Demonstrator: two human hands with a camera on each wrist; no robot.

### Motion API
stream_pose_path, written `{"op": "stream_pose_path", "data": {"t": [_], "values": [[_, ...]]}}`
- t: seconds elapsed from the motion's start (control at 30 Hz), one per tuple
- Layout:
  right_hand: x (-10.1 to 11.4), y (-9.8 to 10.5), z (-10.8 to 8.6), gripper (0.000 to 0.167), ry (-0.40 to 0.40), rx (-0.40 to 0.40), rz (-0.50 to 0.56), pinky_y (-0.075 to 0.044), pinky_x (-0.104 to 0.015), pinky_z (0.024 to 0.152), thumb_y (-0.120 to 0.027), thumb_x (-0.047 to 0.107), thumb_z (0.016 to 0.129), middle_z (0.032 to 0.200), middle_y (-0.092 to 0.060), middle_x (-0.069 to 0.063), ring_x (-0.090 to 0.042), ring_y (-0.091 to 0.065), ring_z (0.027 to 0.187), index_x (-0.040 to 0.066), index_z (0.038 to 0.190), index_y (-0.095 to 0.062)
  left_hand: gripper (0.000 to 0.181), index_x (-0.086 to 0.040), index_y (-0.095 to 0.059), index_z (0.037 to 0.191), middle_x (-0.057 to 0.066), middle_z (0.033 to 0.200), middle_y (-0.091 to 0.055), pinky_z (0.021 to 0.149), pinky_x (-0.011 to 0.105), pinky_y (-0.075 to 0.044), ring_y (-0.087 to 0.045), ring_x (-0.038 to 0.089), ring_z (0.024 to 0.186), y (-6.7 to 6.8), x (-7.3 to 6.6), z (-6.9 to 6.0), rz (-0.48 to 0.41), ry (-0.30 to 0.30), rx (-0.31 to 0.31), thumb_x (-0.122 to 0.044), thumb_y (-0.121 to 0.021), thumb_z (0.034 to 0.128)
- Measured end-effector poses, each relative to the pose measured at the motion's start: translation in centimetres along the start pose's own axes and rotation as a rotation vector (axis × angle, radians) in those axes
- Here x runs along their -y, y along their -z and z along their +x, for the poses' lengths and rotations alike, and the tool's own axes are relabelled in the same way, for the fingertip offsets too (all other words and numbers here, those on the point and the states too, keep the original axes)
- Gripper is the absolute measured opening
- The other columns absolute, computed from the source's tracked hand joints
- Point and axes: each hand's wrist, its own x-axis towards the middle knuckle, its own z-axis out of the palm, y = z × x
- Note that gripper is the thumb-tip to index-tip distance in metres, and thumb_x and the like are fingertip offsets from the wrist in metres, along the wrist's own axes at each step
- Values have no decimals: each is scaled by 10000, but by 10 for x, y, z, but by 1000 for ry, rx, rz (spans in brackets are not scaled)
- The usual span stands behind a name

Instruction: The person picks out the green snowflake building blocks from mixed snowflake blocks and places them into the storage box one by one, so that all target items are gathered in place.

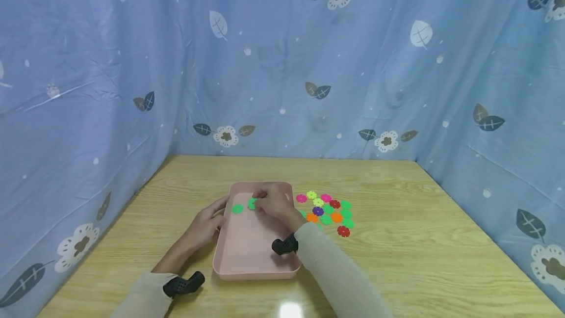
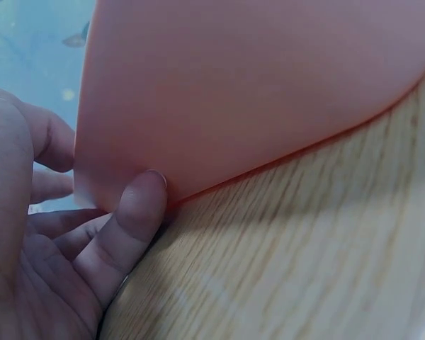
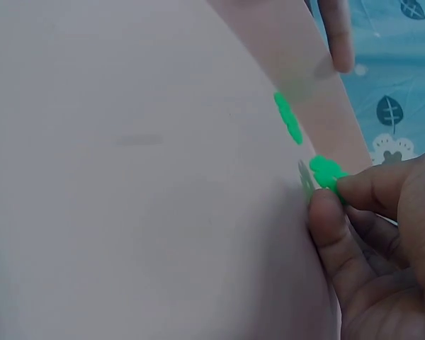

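My left hand (image 1: pixel 206 225) holds the left side of a pink tray (image 1: pixel 251 276); in the left wrist view its thumb (image 2: pixel 143 202) lies against the outer wall and the other fingers reach the edge. Over the tray's far part, my right hand (image 1: pixel 274 203) pinches a green notched, flower-shaped disc (image 3: pixel 326 172) between thumb and forefinger, just above the tray floor. Another green disc (image 1: pixel 237 208) lies on the tray floor to its left, near the left wall. The right hand partly covers the pinched disc in the head view.
Right of the tray, several flower-shaped discs lie loosely grouped on the wooden table (image 1: pixel 397 239), among them a purple disc (image 1: pixel 318 211), a red disc (image 1: pixel 343 231) and an orange disc (image 1: pixel 337 217). A blue patterned curtain (image 1: pixel 282 63) surrounds the table's back and sides.
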Motion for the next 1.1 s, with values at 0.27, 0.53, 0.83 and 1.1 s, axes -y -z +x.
{"op": "stream_pose_path", "data": {"t": [0.27,0.53,0.83,1.1], "values": [[2,0,-1,93,-5,16,-8,-586,-293,611,-693,-21,895,780,-703,-60,-167,-663,619,-18,965,-755,635,-79,-307,1596,235,1569,-390,568,348,-568,-675,244,754,-2,-2,0,22,10,-9,-65,-444,976],[4,0,-2,152,6,22,-56,-583,-276,654,-692,-6,897,791,-717,-64,-157,-668,628,-37,1025,-769,641,-82,-294,1601,241,1566,-385,568,375,-581,-687,274,734,-1,-2,0,-4,7,3,-45,-440,978],[5,0,-3,131,-8,24,-91,-576,-257,661,-707,55,909,735,-692,-37,-146,-660,611,4,1007,-778,651,-68,-280,1603,252,1569,-372,565,379,-587,-692,288,726,-1,-1,-1,-32,12,16,-37,-434,971],[4,-2,-1,200,24,49,-153,-543,-246,657,-741,21,845,909,-733,-40,-142,-627,736,24,1039,-789,646,-61,-277,1602,256,1564,-374,555,375,-582,-686,293,710,0,0,0,-31,9,23,-34,-428,975]]}}
